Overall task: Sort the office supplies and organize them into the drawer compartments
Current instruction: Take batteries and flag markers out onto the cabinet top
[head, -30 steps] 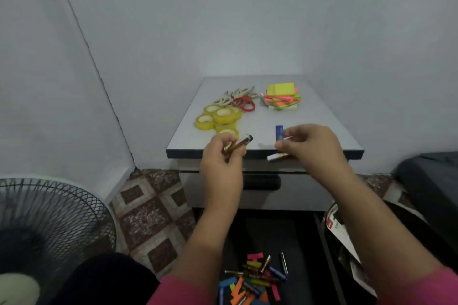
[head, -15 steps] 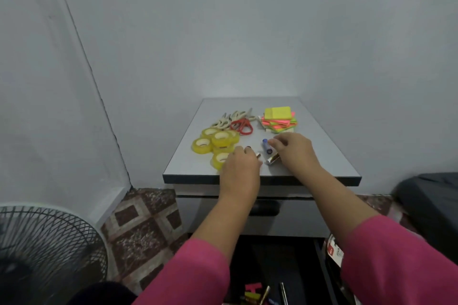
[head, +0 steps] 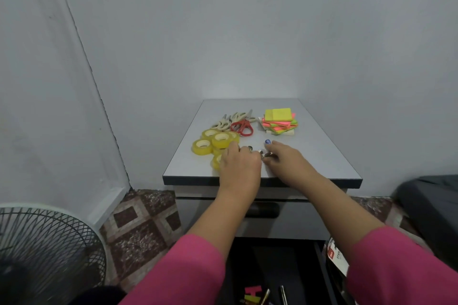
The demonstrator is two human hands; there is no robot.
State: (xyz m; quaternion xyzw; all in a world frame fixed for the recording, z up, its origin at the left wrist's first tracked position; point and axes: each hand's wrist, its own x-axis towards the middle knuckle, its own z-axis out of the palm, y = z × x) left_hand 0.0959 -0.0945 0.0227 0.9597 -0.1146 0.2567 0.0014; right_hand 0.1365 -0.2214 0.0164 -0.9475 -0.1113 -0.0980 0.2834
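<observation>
A floor fan [head: 44, 252] is standing at the far left on the patterned tiles, well apart from the work. On the small table [head: 319, 153], the yellow tape rolls [head: 215, 142] are sitting bunched together along the left side, apparently grouped by kind so they can go into one compartment together. Behind them the scissors [head: 239, 124] are lying in their own heap, red-handled pair in front, and to the right the sticky notes [head: 278, 122] are resting in one stack, again like with like. The left hand [head: 239, 166] is reaching over the front edge just beside the nearest tape roll, fingers curled downward; what it has hold of, if anything, I cannot tell, since the back of the hand is hiding it. The right hand [head: 285, 160] is meeting it at the middle, its fingers pinching small metallic pens [head: 264, 153], one with a blue end, likely to lay them down as a fourth group. The drawer [head: 297, 215] beneath is looking closed, so sorting seems to be coming first. More supplies on the floor [head: 257, 296] are waiting at the bottom edge
</observation>
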